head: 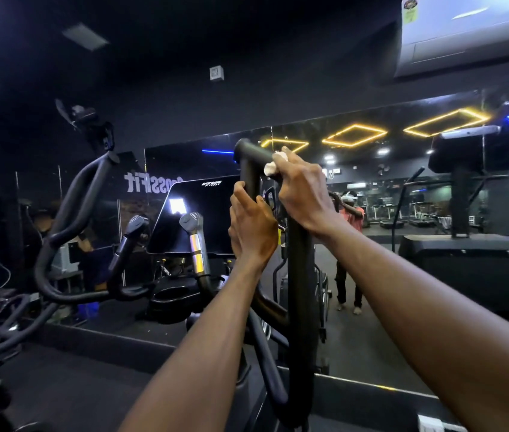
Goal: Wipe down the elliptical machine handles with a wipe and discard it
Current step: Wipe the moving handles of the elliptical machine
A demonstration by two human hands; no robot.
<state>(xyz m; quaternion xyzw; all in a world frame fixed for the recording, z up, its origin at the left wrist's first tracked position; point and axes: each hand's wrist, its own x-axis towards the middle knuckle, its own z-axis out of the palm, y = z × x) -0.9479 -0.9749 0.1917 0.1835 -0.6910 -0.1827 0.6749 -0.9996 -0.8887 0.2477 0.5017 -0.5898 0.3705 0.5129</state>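
Observation:
The elliptical's right black handle (250, 169) rises in front of me and bends at the top into a short bar. My right hand (303, 194) grips that upper bend with a crumpled white wipe (273, 165) pressed under its fingers against the bar. My left hand (251, 226) is wrapped round the upright part of the same handle just below. The left black handle (75, 194) curves up at the left, untouched. Two short inner grips (195, 241) stand below the console.
The console screen (197, 213) sits between the handles. A wall mirror (387, 182) behind the machine reflects a person and gym lights. Another black machine (471, 269) stands at the right, cables and gear lie at the lower left, an air conditioner (471, 32) hangs at the upper right.

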